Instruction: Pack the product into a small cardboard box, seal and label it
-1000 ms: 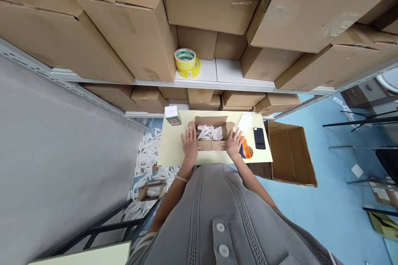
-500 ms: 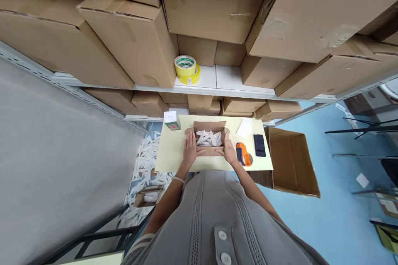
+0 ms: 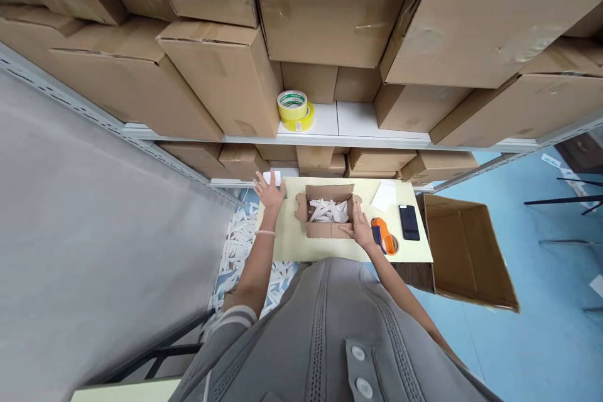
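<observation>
A small open cardboard box (image 3: 330, 229) holding white paper filler (image 3: 330, 210) sits on the pale yellow table (image 3: 292, 245). My right hand (image 3: 362, 230) rests on the box's front right corner. My left hand (image 3: 269, 190) is stretched out to the table's far left corner, over the small white-topped box (image 3: 273, 176); it mostly hides that box, and whether the fingers grip it cannot be told.
An orange tape dispenser (image 3: 384, 235), a black phone (image 3: 409, 222) and a white sheet of paper (image 3: 385, 195) lie right of the box. A large open carton (image 3: 466, 257) stands on the blue floor at right. Yellow tape rolls (image 3: 294, 110) sit on the shelf among stacked cartons. White filler strips litter the floor at left.
My left hand left the box's front left side and reached to the small white-topped box at the far left corner. My right hand stayed on the cardboard box.
</observation>
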The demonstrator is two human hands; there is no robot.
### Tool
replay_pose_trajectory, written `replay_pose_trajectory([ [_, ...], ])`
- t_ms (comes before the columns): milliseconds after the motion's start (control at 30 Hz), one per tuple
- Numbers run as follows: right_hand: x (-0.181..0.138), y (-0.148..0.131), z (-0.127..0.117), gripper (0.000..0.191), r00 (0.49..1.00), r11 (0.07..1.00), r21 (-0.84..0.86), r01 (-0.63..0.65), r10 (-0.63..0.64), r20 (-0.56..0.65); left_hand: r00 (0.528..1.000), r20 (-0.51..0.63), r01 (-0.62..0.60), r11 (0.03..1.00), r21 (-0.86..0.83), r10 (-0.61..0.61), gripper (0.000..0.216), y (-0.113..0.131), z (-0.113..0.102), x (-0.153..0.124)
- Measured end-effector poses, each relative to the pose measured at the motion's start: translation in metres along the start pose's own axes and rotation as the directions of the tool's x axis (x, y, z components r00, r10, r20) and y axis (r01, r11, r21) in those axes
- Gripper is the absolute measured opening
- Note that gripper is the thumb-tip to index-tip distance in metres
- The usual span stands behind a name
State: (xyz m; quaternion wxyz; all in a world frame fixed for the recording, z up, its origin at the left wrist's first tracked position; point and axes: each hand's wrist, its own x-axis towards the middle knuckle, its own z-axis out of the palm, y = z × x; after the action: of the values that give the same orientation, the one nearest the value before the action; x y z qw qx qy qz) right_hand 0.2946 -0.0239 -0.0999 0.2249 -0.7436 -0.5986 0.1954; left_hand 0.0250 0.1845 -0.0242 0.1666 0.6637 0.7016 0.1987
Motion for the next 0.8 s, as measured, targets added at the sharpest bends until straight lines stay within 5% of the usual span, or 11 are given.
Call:
replay_pose_trajectory([
  [300,0.003,-0.001,0.0,0.106,0.999,0.999,-0.016,-0.034,0.035,0.023,0.994,-0.013,0.111,0.994,0.008,-0.111,0.065,0.002,0.004,0.015],
  [467,0.002,-0.007,-0.004,0.098,0.996,0.988,-0.14,-0.059,0.068,0.061,0.942,-0.254,0.16,0.96,-0.228,-0.218,0.069,-0.039,-0.032,0.0],
  [600,0.005,-0.021,-0.014,0.097,0.988,0.983,-0.142,-0.116,0.129,0.087,0.877,-0.368,0.069,0.837,-0.542,-0.31,0.07,-0.057,-0.076,-0.03],
  [733,0.011,-0.046,-0.029,0.083,0.987,0.98,0.129,-0.148,0.139,0.079,0.926,-0.108,0.093,0.497,-0.863,-0.361,0.071,-0.036,-0.102,-0.068],
  [800,0.013,-0.062,-0.039,0.07,0.992,0.93,0.345,-0.124,0.125,0.021,0.945,0.016,0.16,0.42,-0.893,-0.326,0.072,-0.015,-0.097,-0.085],
])
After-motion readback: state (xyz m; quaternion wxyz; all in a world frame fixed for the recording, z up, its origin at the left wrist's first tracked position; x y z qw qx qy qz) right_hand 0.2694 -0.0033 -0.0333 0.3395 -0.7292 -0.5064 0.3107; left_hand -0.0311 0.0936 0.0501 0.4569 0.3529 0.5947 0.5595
